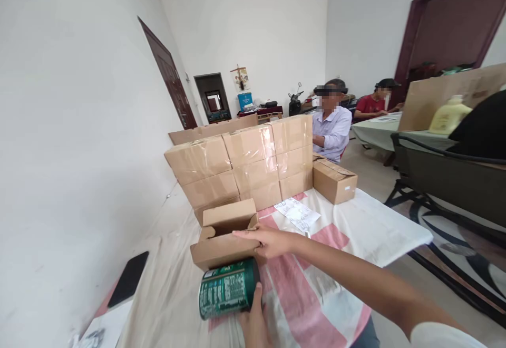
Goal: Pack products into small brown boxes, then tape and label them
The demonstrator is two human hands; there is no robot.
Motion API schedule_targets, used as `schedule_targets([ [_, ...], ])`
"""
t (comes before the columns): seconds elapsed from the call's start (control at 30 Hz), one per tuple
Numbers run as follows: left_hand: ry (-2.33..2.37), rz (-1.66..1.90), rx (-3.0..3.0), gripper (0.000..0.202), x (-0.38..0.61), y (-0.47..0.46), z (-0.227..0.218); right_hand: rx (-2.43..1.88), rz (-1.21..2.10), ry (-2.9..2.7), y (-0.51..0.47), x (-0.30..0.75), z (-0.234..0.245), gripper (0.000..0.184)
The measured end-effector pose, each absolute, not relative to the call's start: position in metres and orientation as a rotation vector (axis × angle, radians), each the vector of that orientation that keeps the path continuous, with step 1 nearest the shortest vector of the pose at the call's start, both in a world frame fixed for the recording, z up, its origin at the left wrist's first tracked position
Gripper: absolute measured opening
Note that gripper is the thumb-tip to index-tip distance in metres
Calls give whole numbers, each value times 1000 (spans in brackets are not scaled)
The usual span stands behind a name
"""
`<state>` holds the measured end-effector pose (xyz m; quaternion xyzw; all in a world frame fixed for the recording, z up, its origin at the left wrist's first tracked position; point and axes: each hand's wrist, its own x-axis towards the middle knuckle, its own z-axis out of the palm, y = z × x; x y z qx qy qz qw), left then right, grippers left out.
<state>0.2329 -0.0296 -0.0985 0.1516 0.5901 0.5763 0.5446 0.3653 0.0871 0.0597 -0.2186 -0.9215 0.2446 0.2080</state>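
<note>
A green cylindrical can with pale printing lies on its side at the front of the table. My left hand grips its right end from below, thumb along the edge; the other fingers are hidden. Just beyond the can is a small cardboard box with its top flaps raised; its inside is in shadow. My right hand holds the box's near right corner, index finger stretched along the upper edge of the near wall. The can is close against the box's near wall, and I cannot tell whether they touch.
Behind the box stands a wall of taped cartons, with a closed carton to its right. A written paper sheet lies on the cloth-covered table. A dark flat object is at left. Two people sit farther back.
</note>
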Motion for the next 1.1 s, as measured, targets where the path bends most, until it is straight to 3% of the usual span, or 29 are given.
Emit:
schedule_targets([
  [0.17,1280,1373,204,37,235,-40,-97,-635,649,-2616,93,370,62,91],
  [0.3,1152,1252,178,47,205,-46,-114,-820,455,-2487,80,373,69,84],
  [0.4,1190,1298,160,55,180,-57,-125,-815,189,-2273,57,367,69,65],
  [0.5,1385,1390,213,52,163,-72,-117,-560,126,-2405,33,347,60,45],
  [0.57,1556,1534,301,45,155,-82,-96,-452,149,-2614,23,326,48,52],
  [0.63,1636,1788,446,39,149,-88,-67,-494,77,-2766,20,302,32,72],
  [0.73,1583,2159,723,36,136,-83,-20,-747,-100,-2856,26,266,12,102],
  [0.83,1546,2343,1008,40,116,-56,17,-1031,-107,-2932,32,243,5,119],
  [0.97,1816,2060,1519,35,76,8,46,-933,31,-2982,27,251,14,124],
  [1.1,1665,1320,1790,55,42,57,56,-766,548,-2787,14,299,43,126],
])
